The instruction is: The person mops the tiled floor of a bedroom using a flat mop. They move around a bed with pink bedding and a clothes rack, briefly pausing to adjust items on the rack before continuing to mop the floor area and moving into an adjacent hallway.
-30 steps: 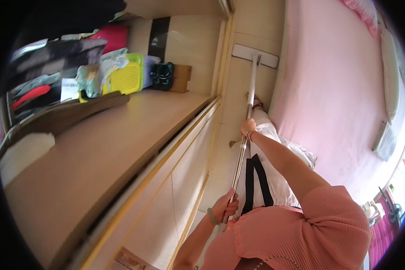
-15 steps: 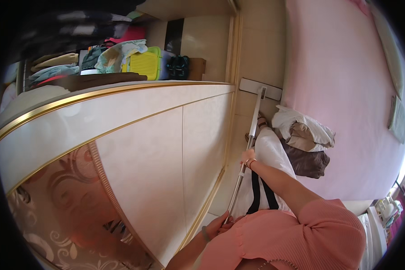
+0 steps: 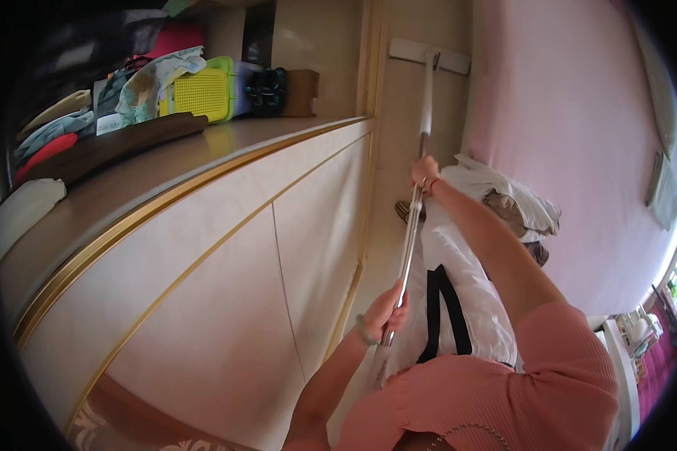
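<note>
A flat mop (image 3: 410, 252) slants away from my body, its long metal-and-white pole held in both hands. Its wide white head (image 3: 451, 60) lies flat on the tiled floor, between the wardrobe and the bed. My left hand (image 3: 390, 310), with a green bangle at the wrist, is wrapped round the pole near its lower end. Higher up, my right hand (image 3: 424, 170) grips the pole too, a bracelet on that wrist. Beside my right forearm, folded white and beige cloth (image 3: 504, 195) sits at the bed's edge.
On the left runs a white wardrobe (image 3: 226, 263) with gold trim. Its open shelf holds a yellow basket (image 3: 199, 94), folded clothes (image 3: 60, 124) and a brown box (image 3: 301, 92). The bed (image 3: 564, 135) with a pink cover borders the floor strip (image 3: 421, 105) on the right.
The mop head has slid farther away along the floor. Both hands have moved forward with the pole, my left hand coming away from my waist. The view has shifted too.
</note>
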A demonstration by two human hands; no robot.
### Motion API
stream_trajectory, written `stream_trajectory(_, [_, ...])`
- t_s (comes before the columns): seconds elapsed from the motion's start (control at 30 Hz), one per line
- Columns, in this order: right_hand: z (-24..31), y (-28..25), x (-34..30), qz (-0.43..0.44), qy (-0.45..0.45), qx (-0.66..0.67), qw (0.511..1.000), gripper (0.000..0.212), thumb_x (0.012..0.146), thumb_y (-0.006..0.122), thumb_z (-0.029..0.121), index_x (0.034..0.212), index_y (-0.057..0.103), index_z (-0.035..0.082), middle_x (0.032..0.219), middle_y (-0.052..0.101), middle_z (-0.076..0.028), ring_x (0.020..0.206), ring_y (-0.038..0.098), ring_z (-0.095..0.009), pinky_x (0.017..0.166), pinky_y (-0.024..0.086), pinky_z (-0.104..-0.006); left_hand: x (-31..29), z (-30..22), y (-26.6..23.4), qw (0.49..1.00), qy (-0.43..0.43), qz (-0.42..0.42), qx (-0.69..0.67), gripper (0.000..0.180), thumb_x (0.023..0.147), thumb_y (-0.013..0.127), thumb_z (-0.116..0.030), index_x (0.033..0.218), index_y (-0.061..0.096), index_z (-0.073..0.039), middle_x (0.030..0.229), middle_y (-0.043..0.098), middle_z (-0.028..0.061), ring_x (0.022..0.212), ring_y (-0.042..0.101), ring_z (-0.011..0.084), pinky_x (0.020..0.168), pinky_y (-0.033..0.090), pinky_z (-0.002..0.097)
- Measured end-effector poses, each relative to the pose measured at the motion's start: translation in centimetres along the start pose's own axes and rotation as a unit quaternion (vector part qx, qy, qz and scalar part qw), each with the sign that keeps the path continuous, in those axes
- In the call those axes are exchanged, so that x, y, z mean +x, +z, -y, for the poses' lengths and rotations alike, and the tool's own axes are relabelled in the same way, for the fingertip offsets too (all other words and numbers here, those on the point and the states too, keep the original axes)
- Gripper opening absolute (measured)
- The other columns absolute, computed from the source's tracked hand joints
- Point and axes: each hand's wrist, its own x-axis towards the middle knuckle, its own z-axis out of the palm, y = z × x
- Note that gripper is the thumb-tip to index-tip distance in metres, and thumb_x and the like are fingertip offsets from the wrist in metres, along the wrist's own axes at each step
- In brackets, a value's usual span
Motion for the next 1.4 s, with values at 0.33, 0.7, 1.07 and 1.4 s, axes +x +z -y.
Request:
stream_trajectory(0.33, [0.8,1.2,-5.9,-0.03,0.082,0.175,0.981,0.019,0.085,0.044,0.014,0.08,0.055,-0.002,0.06,0.06,-0.013,0.049,0.062,-0.027,0.039,0.049,-0.0356,-0.4,4.4,-2.1,0.999,0.011,0.017,-0.037,0.039,0.09,0.036,-0.051,0.08,0.043,-0.014,0.053,0.029,-0.0065,0.039,0.022,0.0034,0.035,0.02,0.0187])
stream_trajectory(0.7, [2.3,12.9,-26.2,0.088,0.201,0.29,0.932,0.03,0.09,0.041,0.022,0.09,0.048,-0.007,0.091,0.06,-0.017,0.067,0.065,-0.027,0.052,0.052,-0.037,-13.1,18.1,-7.1,0.974,-0.064,-0.124,-0.178,0.038,0.092,0.037,-0.045,0.084,0.051,-0.011,0.05,0.03,-0.0048,0.038,0.026,0.0055,0.035,0.022,0.0179])
stream_trajectory(1.07, [-0.4,7.7,-9.4,-0.015,-0.089,-0.122,0.989,0.027,0.086,0.045,0.021,0.078,0.054,-0.003,0.065,0.059,-0.014,0.051,0.061,-0.026,0.042,0.047,-0.0365,-4.1,6.8,-5.7,0.999,-0.015,-0.026,-0.024,0.038,0.091,0.036,-0.049,0.08,0.043,-0.014,0.052,0.032,-0.0044,0.038,0.026,0.0052,0.034,0.022,0.0197])
stream_trajectory(1.4, [1.9,2.2,-9.3,0.005,0.128,0.317,0.94,0.028,0.086,0.045,0.021,0.08,0.047,-0.006,0.057,0.057,-0.018,0.043,0.059,-0.028,0.035,0.049,-0.0395,-2.0,6.0,-3.2,1.0,-0.002,-0.017,-0.016,0.042,0.091,0.035,-0.052,0.077,0.041,-0.013,0.053,0.027,-0.005,0.04,0.022,0.0045,0.036,0.02,0.0202])
